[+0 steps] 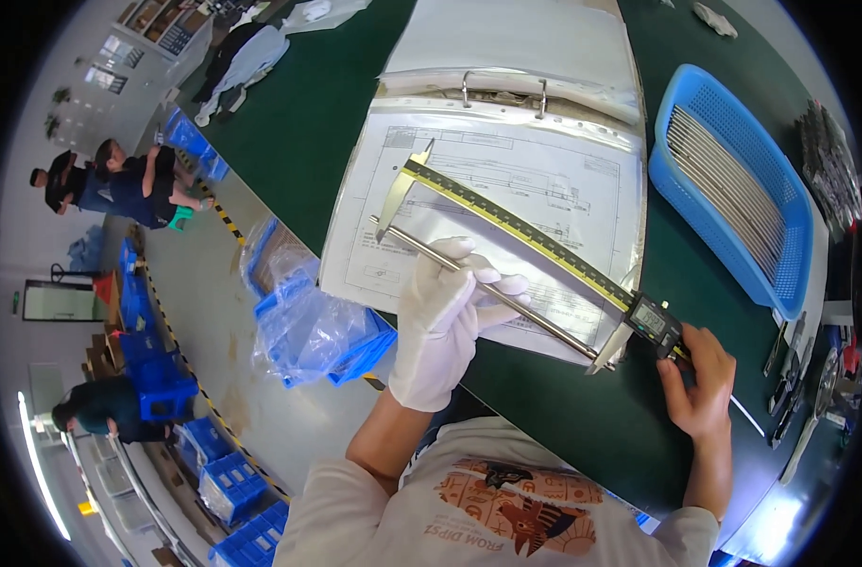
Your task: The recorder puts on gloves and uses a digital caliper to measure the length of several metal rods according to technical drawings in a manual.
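Gloved left hand point(440, 321) grips one rod point(483, 288); bare right hand point(700, 378) pinches one caliper point(535, 236).

The left hand point(445, 317), white-gloved, sits at the frame's centre, fingers curled in a pinch, forearm rising from below. The bare right hand point(700, 378), lower right, grips with thumb and fingers closed.

The left hand point(440, 321) wore a white glove; the right hand point(700, 378) was bare. The caliper point(525, 231) had a yellow scale, the rod point(487, 288) was silver, the basket point(733, 189) blue, the table point(298, 123) dark green.
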The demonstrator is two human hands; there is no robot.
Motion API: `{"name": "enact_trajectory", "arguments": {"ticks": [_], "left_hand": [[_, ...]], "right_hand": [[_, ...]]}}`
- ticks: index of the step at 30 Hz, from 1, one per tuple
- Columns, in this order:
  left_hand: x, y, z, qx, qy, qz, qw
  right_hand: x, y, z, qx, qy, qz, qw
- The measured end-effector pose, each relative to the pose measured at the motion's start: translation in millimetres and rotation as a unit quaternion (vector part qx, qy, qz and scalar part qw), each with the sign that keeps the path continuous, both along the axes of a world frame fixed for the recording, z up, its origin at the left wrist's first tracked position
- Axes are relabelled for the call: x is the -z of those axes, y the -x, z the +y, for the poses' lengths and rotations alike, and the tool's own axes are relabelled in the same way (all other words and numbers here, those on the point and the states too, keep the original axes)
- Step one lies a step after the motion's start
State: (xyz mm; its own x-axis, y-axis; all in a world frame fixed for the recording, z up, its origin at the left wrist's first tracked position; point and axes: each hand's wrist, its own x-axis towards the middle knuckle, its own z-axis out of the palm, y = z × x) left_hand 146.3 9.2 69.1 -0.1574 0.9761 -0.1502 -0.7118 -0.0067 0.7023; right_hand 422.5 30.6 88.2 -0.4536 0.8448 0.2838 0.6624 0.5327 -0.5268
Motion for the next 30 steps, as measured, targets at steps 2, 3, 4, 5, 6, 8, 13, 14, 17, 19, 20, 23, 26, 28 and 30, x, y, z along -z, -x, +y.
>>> {"name": "enact_trajectory", "arguments": {"ticks": [2,3,4,5,6,8,13,14,17,19,20,23,26,28,30], "left_hand": [[-0.7,0.3,1.0,-0.001,0.000,0.005,1.000],[-0.7,0.4,0.9,0.002,0.003,0.009,1.000],[-0.2,0.9,0.7,-0.001,0.003,0.008,1.000],[0.5,1.6,0.5,0.001,0.005,0.005,1.000],[1.2,1.8,0.6,0.003,0.008,0.001,1.000],[3.2,2.4,0.8,0.003,0.004,-0.005,1.000],[5.3,3.6,0.0,0.007,0.001,-0.010,1.000],[4.3,3.4,-0.4,0.007,0.000,-0.010,1.000],[3.4,0.7,0.2,0.003,-0.001,-0.009,1.000],[2.5,-0.9,-0.7,-0.003,0.000,-0.002,1.000],[2.7,-0.9,-1.2,-0.007,-0.002,0.007,1.000],[4.3,-1.1,-0.9,-0.010,-0.014,0.009,1.000],[5.3,-0.3,-0.2,-0.011,-0.018,0.008,1.000],[5.8,-0.2,-0.2,-0.012,-0.011,0.015,1.000],[6.3,0.2,0.0,-0.013,-0.023,0.014,1.000]], "right_hand": [[0.2,-0.3,1.1,0.005,0.009,0.002,1.000],[0.3,-0.6,1.0,0.001,0.009,0.002,1.000],[0.4,-0.7,0.9,0.006,0.009,0.004,1.000],[0.4,-0.8,0.7,0.010,0.010,0.006,1.000],[-0.3,-1.3,-0.1,0.008,0.010,0.005,1.000],[-2.3,-2.2,-1.5,0.017,0.045,0.005,0.999],[-2.7,-3.4,-1.7,0.019,0.038,0.004,0.999],[-2.9,-3.6,-1.5,0.017,0.034,0.004,0.999],[-1.0,-4.5,-2.3,0.017,0.029,0.005,0.999],[-1.3,-4.3,-1.0,0.015,0.014,-0.001,1.000],[-1.5,-4.2,-0.5,0.014,-0.003,-0.007,1.000],[-0.5,-4.5,-0.6,0.019,-0.004,0.000,1.000],[-0.5,-3.6,0.0,0.021,-0.009,-0.006,1.000],[1.2,-4.0,-0.2,0.024,-0.008,-0.004,1.000],[1.6,-4.2,-0.2,0.026,-0.007,0.000,1.000]]}}
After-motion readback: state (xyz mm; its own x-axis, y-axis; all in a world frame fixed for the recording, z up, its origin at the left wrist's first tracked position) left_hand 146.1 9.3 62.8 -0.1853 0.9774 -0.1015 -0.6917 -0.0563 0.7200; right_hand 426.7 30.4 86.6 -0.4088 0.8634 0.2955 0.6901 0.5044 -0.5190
